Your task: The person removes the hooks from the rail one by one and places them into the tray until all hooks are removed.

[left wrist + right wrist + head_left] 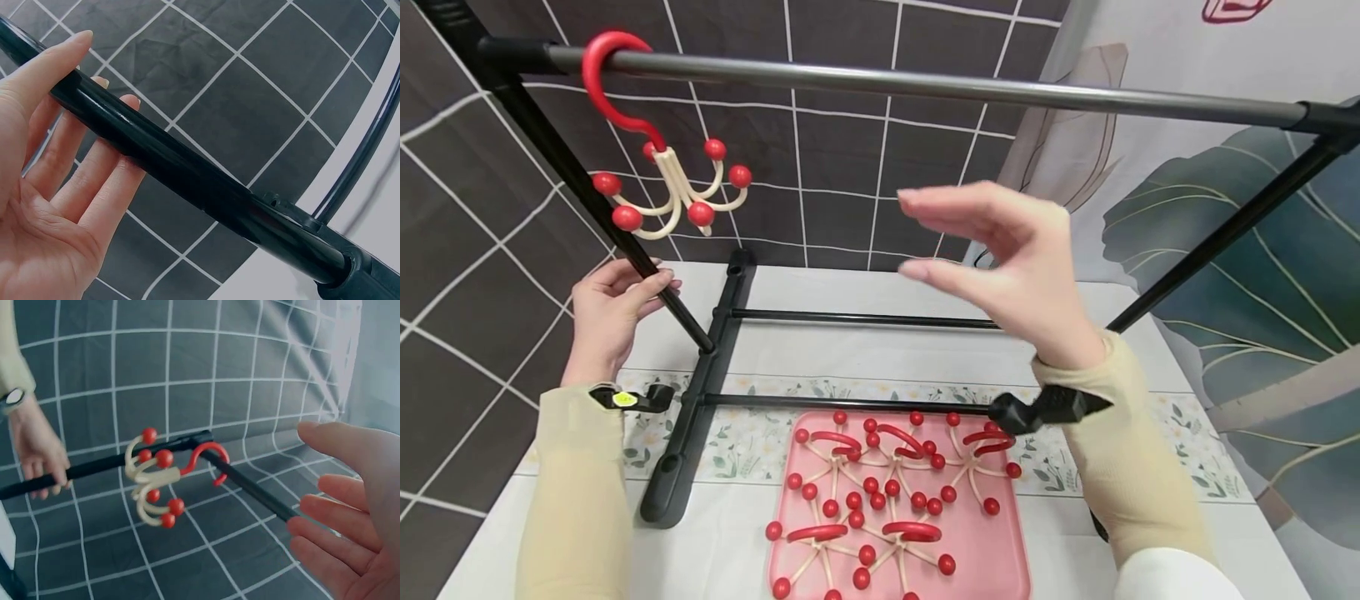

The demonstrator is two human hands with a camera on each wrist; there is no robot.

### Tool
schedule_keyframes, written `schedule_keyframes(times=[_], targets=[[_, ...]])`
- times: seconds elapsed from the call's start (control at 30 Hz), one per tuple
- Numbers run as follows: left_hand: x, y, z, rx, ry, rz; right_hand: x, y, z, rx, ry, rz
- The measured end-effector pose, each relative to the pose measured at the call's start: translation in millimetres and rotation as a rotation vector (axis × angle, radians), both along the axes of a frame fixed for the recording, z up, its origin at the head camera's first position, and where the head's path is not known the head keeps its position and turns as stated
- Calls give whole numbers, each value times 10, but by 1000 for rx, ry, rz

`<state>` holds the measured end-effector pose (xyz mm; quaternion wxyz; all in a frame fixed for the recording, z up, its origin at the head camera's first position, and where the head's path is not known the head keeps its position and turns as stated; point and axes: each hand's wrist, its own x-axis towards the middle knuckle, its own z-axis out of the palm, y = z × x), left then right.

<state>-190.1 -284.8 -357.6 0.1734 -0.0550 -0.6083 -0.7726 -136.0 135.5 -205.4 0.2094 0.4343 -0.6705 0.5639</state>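
Observation:
A hanger with a red hook and several cream arms tipped with red balls hangs from the left end of the rack's top bar. My left hand holds the rack's black left post, thumb on one side and fingers on the other. Raised in the air below the bar, my right hand has thumb and fingers spread apart and holds nothing. In the right wrist view, the hanging hanger is apart from the right hand's fingers.
A pink tray on the table holds several more hangers with red hooks. Two lower black crossbars join the rack's feet. Dark grid-patterned cloth stands behind, and a leaf-patterned curtain at the right.

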Motion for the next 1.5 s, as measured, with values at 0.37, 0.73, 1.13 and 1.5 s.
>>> schedule_keyframes(times=[0.37, 0.73, 1.13, 1.5], targets=[[-15, -8, -9, 2, 2, 1, -253, -717, 469, -157, -91, 59], [3, -35, -17, -4, 1, 17, -299, -1360, 568, -1, -328, 140], [2, -31, -7, -17, 2, 16, -503, -1751, 484, 322, -360, 90], [-24, -12, -1, -20, -1, 25, -583, -1728, 414, 237, -316, 9]])
